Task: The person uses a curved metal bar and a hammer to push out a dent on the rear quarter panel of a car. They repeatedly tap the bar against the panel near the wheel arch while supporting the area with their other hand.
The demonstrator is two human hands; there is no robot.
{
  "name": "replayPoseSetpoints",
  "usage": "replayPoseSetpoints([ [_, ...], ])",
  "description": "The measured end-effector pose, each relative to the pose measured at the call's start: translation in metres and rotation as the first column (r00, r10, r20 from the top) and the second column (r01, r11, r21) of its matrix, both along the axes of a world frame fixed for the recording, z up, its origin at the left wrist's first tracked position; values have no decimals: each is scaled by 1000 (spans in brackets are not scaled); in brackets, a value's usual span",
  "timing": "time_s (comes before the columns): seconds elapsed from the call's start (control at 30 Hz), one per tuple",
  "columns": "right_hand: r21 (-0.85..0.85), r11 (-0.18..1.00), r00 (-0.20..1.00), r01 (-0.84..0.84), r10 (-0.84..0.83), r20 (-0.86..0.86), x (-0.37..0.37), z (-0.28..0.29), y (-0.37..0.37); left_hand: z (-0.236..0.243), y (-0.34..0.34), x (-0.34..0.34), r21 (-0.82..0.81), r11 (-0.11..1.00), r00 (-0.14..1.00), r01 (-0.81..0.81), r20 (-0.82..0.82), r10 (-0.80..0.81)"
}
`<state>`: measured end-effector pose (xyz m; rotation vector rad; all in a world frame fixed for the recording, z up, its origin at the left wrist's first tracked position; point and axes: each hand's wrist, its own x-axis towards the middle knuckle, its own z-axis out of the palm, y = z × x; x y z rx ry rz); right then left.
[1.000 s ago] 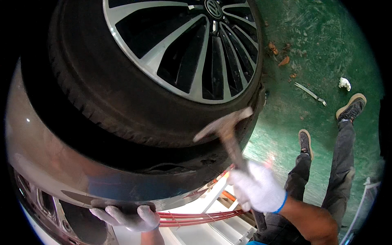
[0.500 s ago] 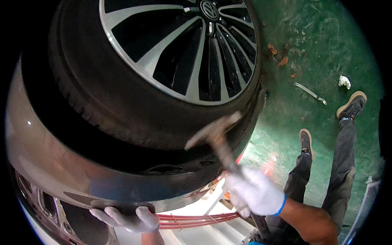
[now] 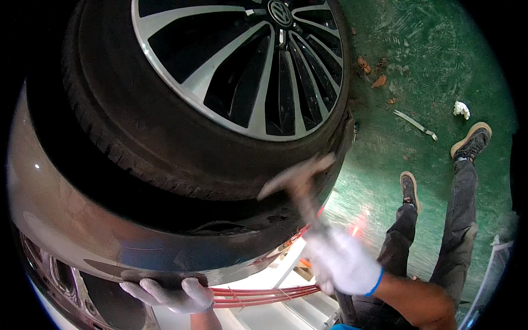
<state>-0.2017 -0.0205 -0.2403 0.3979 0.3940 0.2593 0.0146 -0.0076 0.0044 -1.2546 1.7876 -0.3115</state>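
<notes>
My right hand (image 3: 345,263), in a white knit glove with a blue cuff, is wrapped round the handle of a hammer (image 3: 297,179). The hammer's head, blurred by motion, appears over the dark gap between the tyre (image 3: 159,148) and the fender's edge. At the lower left, my gloved left hand (image 3: 179,297) has its fingers apart and rests against the outer side of the shiny grey-brown fender (image 3: 148,245). The palm is partly out of sight. A silver and black alloy wheel (image 3: 256,110) fills the upper middle.
A flat metal strip (image 3: 415,124), a crumpled white wad (image 3: 461,110) and dry leaves (image 3: 378,81) lie on the green floor. My legs and dark shoes show at right. Red curved lines (image 3: 264,296) run beside my left hand. An opened body section (image 3: 66,278) shows at lower left.
The hammer's head has shifted slightly right, still blurred, with my right hand round its handle. My left hand has stayed against the fender.
</notes>
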Motion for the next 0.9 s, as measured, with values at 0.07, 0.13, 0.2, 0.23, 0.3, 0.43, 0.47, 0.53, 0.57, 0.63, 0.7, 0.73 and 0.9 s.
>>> replayPoseSetpoints([
  [0.07, 30, 969, 940, -245, 230, 251, 2, -4, -6, -8, -3, -1, 35, 997, 995, 71, 71, -73],
  [0.13, -18, 995, 992, -93, 95, 79, 0, -10, 6, -11, -1, -2, -11, 995, 989, 102, 110, -100],
  [0.2, 83, 996, 995, -13, 21, -96, -4, -17, -10, -9, 2, -2, -50, 994, 988, 96, 124, -89],
  [0.23, 57, 998, 978, -2, 14, -209, 1, -21, -9, -6, 5, -2, -79, 996, 996, 39, 83, -32],
  [0.3, -148, 987, 988, -64, 41, -152, -2, -18, 5, 2, 12, 2, -135, 984, 992, -118, -53, 112],
  [0.43, -223, 957, 964, -183, 220, 151, -2, -23, 3, 14, 14, 8, -54, 996, 997, -72, -14, 71],
  [0.47, -267, 949, 973, -170, 204, 106, -3, -27, 1, 15, 12, 8, -23, 999, 999, -34, 8, 34],
  [0.53, -30, 1000, 995, -8, 5, -102, -2, -27, -1, 2, 5, 1, -29, 999, 1000, -24, -6, 24],
  [0.57, 72, 995, 984, -62, 73, -161, 0, -28, -7, 0, 3, 0, -36, 999, 1000, -24, -13, 24],
  [0.63, -211, 976, 997, -52, 64, 47, -3, -20, 6, -5, 4, 3, -56, 998, 999, -33, -32, 31],
  [0.7, -208, 961, 924, -183, 240, 297, 1, -15, 5, -13, -5, 0, -12, 1000, 999, 24, -24, -25],
  [0.73, -266, 957, 963, -114, 172, 206, 0, -18, 9, -9, -4, -1, -22, 1000, 999, 12, -31, -12],
  [0.9, -191, 969, 980, -158, 177, 86, -1, -25, 7, -5, 1, 2, -51, 998, 999, 35, 20, -35],
])
